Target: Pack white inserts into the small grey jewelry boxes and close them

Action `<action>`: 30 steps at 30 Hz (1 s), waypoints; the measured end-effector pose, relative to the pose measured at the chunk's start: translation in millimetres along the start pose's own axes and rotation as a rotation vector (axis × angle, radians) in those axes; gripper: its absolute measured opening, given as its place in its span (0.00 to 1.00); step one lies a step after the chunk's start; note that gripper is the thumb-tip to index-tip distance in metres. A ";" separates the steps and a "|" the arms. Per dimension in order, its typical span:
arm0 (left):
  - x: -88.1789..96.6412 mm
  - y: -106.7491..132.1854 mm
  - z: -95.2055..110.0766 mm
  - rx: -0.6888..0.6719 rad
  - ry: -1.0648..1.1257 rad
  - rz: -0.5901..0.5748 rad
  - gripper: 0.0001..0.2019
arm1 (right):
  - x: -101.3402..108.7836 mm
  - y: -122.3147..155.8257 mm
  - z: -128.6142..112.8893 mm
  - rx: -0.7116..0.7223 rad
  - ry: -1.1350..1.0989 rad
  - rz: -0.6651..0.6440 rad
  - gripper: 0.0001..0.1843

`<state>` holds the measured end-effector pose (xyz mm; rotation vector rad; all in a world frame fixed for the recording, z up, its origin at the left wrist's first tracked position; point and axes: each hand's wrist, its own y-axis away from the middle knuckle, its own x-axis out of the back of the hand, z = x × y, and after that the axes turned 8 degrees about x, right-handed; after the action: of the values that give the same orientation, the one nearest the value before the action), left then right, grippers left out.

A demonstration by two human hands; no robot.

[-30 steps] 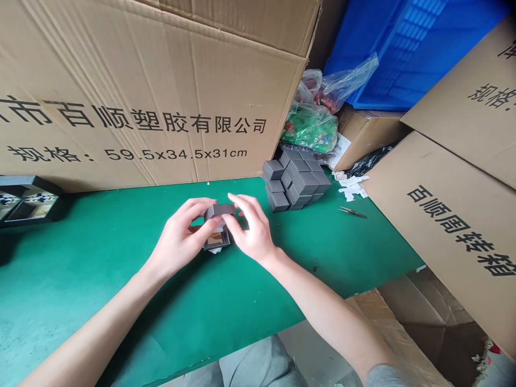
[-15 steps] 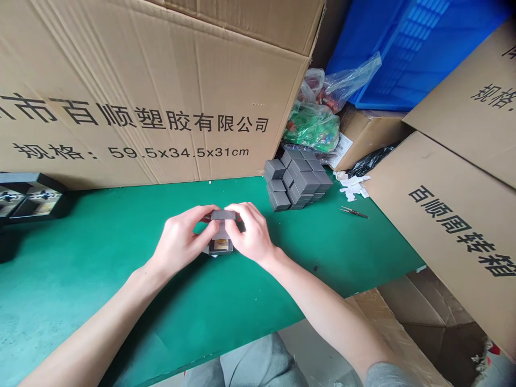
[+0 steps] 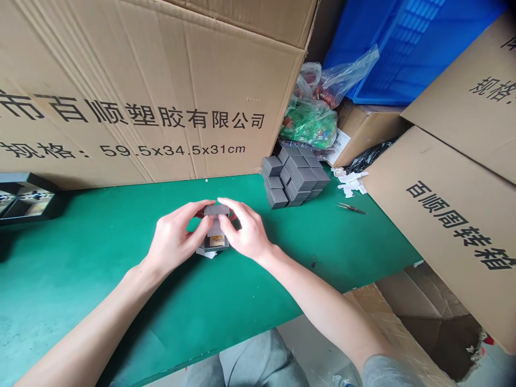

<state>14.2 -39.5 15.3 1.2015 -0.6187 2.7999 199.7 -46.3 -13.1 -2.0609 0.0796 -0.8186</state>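
A small grey box (image 3: 215, 243) with something gold-coloured inside rests on the green table (image 3: 100, 258) at the middle. A grey lid (image 3: 216, 210) sits tilted over its top. My left hand (image 3: 177, 239) curls round the box's left side, with fingertips on the lid. My right hand (image 3: 245, 231) closes on the lid and box from the right. Both hands touch each other around the box. A white scrap shows under the box.
A stack of several grey boxes (image 3: 294, 177) stands behind to the right. Tweezers (image 3: 352, 208) and white paper scraps (image 3: 350, 183) lie beside it. Large cartons (image 3: 153, 91) wall the back, another carton (image 3: 447, 215) the right. A black tray (image 3: 24, 199) sits far left.
The lid has come down closer over the box and both hands have closed in tighter around it. The view has shifted slightly.
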 end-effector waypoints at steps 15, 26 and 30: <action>-1.7 1.4 1.6 0.017 0.036 -0.011 0.19 | 4.4 -1.0 -0.6 -0.025 0.028 -0.007 0.15; 13.4 -12.2 -3.7 0.267 0.302 0.192 0.18 | 6.4 -2.5 -1.6 -0.199 -0.184 0.047 0.20; 13.5 -20.3 -24.8 0.346 0.329 0.198 0.19 | 8.5 0.2 -0.4 -0.123 -0.172 -0.069 0.12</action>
<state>-8.6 -13.4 16.4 0.7104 -0.2484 3.2688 206.2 -49.7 -8.6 -2.2524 -0.0378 -0.6897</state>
